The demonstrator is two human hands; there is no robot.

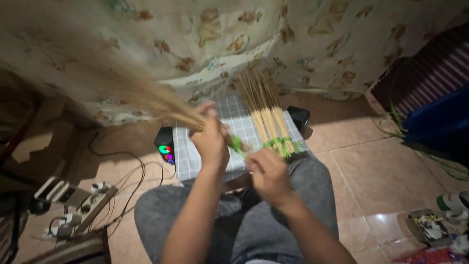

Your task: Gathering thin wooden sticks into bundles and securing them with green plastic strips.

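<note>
A big curtain [293,44] with brown prints hangs at the far side. A checked cloth [234,132] covers a low table. On it lies a bundle of sticks [266,117] tied with green bands. The left hand [211,139] is clenched around a bunch of dry grass [122,85] that fans out to the left. The right hand [267,173] pinches a green tie [238,144] beside it. I think a tight grip while pulling the tie snug works best.

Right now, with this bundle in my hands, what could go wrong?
The left hand holds a loose bundle of dry stalks, and the right hand works a green tie at its base. If the grip slackens, the stalks may splay out before the tie holds. The long tips sweep close to the curtain and might snag. A power strip with cables lies by the left knee, so dropped stalks could land there.
</note>
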